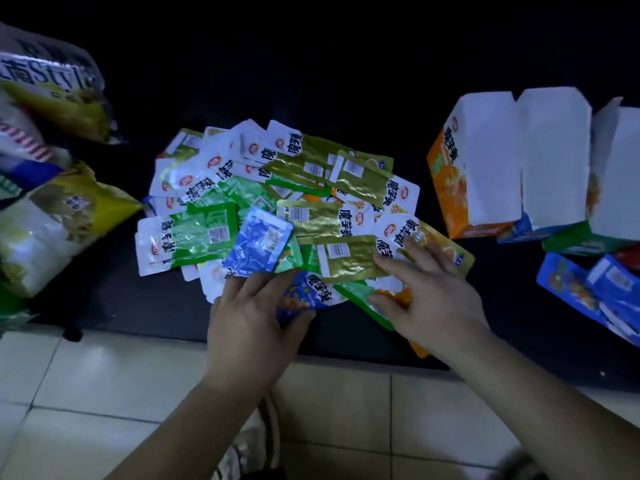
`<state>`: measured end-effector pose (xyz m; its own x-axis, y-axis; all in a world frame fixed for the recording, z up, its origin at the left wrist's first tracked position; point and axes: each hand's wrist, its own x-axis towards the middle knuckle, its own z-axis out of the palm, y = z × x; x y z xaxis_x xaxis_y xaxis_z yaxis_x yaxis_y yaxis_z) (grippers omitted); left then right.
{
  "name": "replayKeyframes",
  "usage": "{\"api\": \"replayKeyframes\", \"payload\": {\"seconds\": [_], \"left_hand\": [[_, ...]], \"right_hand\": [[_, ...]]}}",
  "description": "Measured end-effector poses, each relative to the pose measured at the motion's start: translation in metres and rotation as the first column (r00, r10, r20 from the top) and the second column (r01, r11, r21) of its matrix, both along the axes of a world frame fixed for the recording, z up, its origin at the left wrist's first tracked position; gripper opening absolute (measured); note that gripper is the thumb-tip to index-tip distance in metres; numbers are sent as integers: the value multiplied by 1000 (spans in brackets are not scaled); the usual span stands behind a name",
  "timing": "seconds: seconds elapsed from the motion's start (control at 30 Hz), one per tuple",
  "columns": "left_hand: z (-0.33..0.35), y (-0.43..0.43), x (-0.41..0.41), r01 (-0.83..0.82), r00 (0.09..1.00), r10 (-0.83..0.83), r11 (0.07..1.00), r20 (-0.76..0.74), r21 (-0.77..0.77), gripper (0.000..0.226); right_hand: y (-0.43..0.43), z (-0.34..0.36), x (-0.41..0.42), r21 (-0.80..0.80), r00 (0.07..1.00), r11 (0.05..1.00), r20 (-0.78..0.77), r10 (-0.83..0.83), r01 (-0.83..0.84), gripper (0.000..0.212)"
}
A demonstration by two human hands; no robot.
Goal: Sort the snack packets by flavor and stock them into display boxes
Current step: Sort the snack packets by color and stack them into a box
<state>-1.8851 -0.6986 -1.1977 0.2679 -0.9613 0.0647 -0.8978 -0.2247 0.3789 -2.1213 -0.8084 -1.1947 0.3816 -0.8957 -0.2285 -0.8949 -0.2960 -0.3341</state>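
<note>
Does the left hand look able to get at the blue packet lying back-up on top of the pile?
Probably yes. The back-up blue packet lies on top, uncovered, just beyond the fingertips of the left hand. That hand pinches a second blue packet, which may hamper it.

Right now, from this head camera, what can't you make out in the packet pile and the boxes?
Head view only.
Pile: upper packets cover lower ones; count unknown.
Display boxes: raised white flaps hide insides.
Orange packet: mostly under right hand.
Blue packet: partly covered by gripping left hand.
Large bags: blurred, cut by left edge.
</note>
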Motion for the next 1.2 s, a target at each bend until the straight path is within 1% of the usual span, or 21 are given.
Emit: {"api": "replayKeyframes", "payload": {"seconds": [0.07,0.17,0.23,0.33,0.4,0.47,0.5,0.57,0.63,0.7,0.73,0.8,0.83,0.9,0.93,0.97,1.0,1.07,1.1,1.13,1.2], "left_hand": [[10,1,6,-91,996,92,995,21,-33,65],[20,6,16,-199,980,197,975,-29,-99,73],[19,7,22,-246,968,235,958,-92,-148,75],[11,5,27,-286,951,254,939,-176,-192,75],[4,1,28,-261,961,240,950,-135,-171,73],[-3,-3,32,-246,968,241,965,-69,-89,70],[-6,-4,36,-246,968,243,969,-65,-31,69],[-11,-8,45,-226,964,236,970,-121,94,68],[-13,-10,49,-187,964,208,973,-168,136,70],[-14,-8,42,-168,977,178,982,-117,86,66],[-15,-8,36,-143,987,146,989,-69,39,64],[-16,-10,25,-68,997,67,996,-24,-51,62],[-18,-11,21,-34,999,31,996,-36,-88,61],[-19,-15,14,31,996,-43,988,-73,-153,58],[-19,-16,12,72,992,-88,983,-87,-170,56],[-21,-15,11,109,986,-128,979,-103,-171,56],[-22,-14,11,123,983,-142,980,-120,-155,57],[-20,-11,13,65,988,-75,995,-137,-73,62],[-18,-13,13,30,991,-33,999,-131,-22,66],[-15,-15,12,5,993,-1,999,-121,34,69],[-4,-24,8,-30,991,49,987,-122,159,66]], "right_hand": [[0,-1,0,-14,1000,1000,10,-16,16,57],[-1,-1,-2,-64,996,997,73,-49,54,47],[-1,2,-1,-44,996,997,60,-62,65,48],[-2,7,4,-7,998,998,40,-57,58,56],[-4,12,5,29,998,998,17,-61,60,60],[-7,20,8,92,998,994,-30,-60,63,63],[-8,24,11,114,997,992,-61,-54,61,64],[-11,32,19,133,991,990,-132,-32,49,68],[-14,38,28,159,977,986,-215,-12,47,74],[-15,42,37,146,964,988,-267,-14,55,79],[-13,44,41,94,964,995,-267,-12,39,81],[-2,45,51,-43,981,997,-187,60,-69,78],[5,44,57,-52,984,989,-119,134,-141,78],[16,41,70,39,967,967,-31,255,-253,87],[20,35,75,81,955,953,-30,294,-290,92],[22,29,77,81,947,946,-42,319,-315,94],[23,24,79,54,938,940,-70,339,-336,95],[23,14,77,-31,947,951,-107,301,-306,102],[21,12,77,-67,958,959,-105,267,-275,106],[20,13,77,-62,962,963,-90,256,-262,109],[16,17,75,-74,966,964,-59,253,-257,112]]}}
